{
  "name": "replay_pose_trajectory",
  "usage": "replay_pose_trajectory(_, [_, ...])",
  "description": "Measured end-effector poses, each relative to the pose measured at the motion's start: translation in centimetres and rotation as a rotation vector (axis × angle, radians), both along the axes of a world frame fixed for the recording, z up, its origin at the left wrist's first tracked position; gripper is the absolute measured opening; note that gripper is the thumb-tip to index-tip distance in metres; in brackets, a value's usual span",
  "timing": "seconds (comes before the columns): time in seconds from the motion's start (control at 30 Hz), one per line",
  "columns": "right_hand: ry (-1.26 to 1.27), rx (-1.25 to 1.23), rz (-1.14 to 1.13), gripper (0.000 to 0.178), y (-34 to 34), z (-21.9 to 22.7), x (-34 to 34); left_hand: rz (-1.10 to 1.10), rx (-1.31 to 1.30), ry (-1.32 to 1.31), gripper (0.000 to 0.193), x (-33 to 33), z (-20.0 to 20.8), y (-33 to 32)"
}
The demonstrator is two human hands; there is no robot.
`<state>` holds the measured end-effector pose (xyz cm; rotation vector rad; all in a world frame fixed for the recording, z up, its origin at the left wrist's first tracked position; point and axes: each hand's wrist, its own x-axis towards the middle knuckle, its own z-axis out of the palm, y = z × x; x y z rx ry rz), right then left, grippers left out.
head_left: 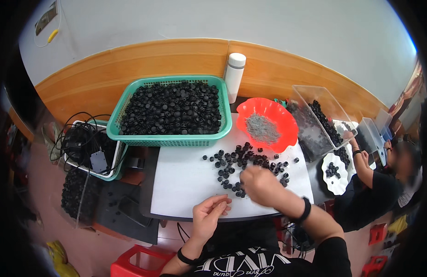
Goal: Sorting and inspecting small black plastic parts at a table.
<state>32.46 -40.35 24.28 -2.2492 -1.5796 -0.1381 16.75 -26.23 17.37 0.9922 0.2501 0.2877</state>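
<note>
Small black round plastic caps [226, 171] lie scattered over a white sheet [176, 184] on the table. Over their near side is my right hand [262, 185], slightly blurred, its fingers curled closed; whatever they hold is hidden. My left hand [208, 215] is at the sheet's front edge, thumb and fingers pressed together. Anything in that pinch is too small to make out. Beyond the loose caps, a red scalloped bowl [287, 123] holds a heap of thin grey metal pieces [262, 128].
A green basket [169, 138] full of black caps stands at the back left, near a white bottle [234, 78]. Left are a bin of cables [99, 161]; right, a clear box [331, 106] and a white dish [336, 184] with caps. Another person [375, 184] works at the far right.
</note>
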Motion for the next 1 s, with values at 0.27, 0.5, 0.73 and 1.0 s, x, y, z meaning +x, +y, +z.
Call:
replay_pose_trajectory(0.27, [0.119, 0.279, -0.022, 0.019, -4.1, 0.8, -7.5, -0.347, -0.016, -0.047, 0.025, 1.0, 0.2, -2.0])
replay_pose_trajectory(0.5, [0.421, 0.148, -0.275, 0.019, -7.6, -1.1, -1.9, -0.272, -0.262, -0.084, 0.024, 1.6, 0.0, -2.5])
replay_pose_trajectory(0.73, [0.208, 0.029, -0.24, 0.01, -5.1, -2.9, 2.4, -0.284, -0.342, -0.116, 0.025, 2.3, -0.7, -2.0])
replay_pose_trajectory(1.0, [0.171, -0.015, -0.017, 0.007, -2.3, -2.8, 2.9, -0.255, -0.337, -0.126, 0.025, 2.2, -0.8, -2.0])
